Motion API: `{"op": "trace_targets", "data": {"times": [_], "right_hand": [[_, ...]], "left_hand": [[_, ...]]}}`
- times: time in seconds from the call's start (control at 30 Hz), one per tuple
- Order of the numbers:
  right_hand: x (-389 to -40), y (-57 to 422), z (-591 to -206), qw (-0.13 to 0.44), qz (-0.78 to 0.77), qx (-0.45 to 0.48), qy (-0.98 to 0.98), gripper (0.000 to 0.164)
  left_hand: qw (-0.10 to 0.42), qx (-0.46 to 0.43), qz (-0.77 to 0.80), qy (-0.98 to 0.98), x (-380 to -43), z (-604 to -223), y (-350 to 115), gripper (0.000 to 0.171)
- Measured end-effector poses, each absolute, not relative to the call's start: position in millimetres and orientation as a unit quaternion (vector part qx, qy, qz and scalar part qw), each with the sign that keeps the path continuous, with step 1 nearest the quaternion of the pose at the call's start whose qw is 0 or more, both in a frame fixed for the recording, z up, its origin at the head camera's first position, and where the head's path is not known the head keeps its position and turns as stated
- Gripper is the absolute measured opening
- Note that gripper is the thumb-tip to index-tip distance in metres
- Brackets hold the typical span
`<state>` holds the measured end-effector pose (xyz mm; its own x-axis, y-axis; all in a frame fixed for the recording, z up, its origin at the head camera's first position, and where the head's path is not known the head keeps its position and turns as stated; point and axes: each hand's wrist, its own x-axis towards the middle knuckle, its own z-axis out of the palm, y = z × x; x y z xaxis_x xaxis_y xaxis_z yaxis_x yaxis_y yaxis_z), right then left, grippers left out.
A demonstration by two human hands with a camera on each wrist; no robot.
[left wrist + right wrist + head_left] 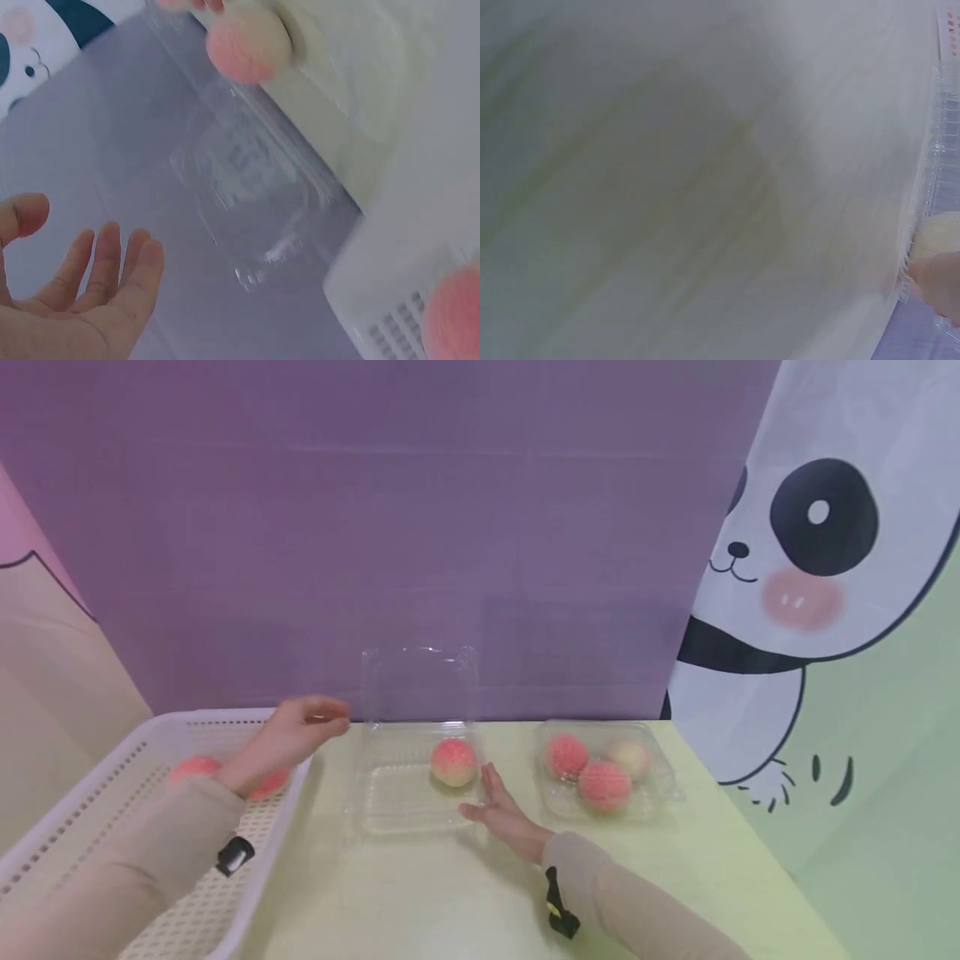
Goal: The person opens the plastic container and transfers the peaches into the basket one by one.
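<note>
A clear plastic clamshell box point(401, 797) stands on the table with its lid point(420, 685) raised at the back. One pink and cream peach point(455, 762) sits in its right part. My right hand point(510, 814) has its fingers spread at the box's right edge, close by this peach; the right wrist view catches only part of that hand point(939, 285). Over the right rim of the white basket point(288, 810), my left hand point(300, 727) hangs with loosely bent fingers and nothing in them. The left wrist view shows its palm point(90, 300) bare. Peaches point(197, 767) lie in the basket, partly hidden by my left arm.
To the right stands another clear box point(555, 802), its lid down over three peaches point(605, 786). A purple backdrop point(420, 527) rises directly behind the table point(405, 893). Panda artwork point(825, 568) covers the right wall.
</note>
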<state>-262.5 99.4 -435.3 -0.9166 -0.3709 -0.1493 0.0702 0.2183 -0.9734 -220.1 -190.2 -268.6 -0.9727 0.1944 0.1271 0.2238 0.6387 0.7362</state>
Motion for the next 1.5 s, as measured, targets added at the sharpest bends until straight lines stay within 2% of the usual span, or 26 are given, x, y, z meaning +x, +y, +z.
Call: {"op": "trace_targets", "data": {"times": [0.23, 0.37, 0.6, 0.77, 1.1, 1.33, 1.5], "right_hand": [[-262, 99, -431, 0.17, -0.614, -0.101, 0.764, 0.09], [-263, 100, -432, 0.172, -0.615, -0.099, 0.764, 0.089], [-266, 102, -436, 0.172, -0.619, -0.094, 0.761, 0.09], [-266, 101, -436, 0.171, -0.622, -0.089, 0.759, 0.091], [-266, 99, -438, 0.156, -0.645, -0.1, 0.741, 0.091], [-266, 97, -440, 0.163, -0.645, -0.104, 0.739, 0.092], [-265, 96, -439, 0.16, -0.649, -0.111, 0.735, 0.092]], "left_hand": [[-0.055, -0.096, -0.492, -0.863, -218, -280, -155, 0.041], [-0.079, -0.079, -0.539, -0.835, -224, -295, -135, 0.041], [-0.112, -0.079, -0.453, -0.881, -239, -331, -106, 0.046], [-0.09, -0.096, -0.419, -0.898, -256, -353, -89, 0.051], [-0.013, -0.112, -0.421, -0.9, -296, -377, -69, 0.06], [-0.006, -0.092, -0.442, -0.892, -319, -404, -64, 0.065], [-0.006, -0.07, -0.477, -0.876, -327, -423, -58, 0.077]]}}
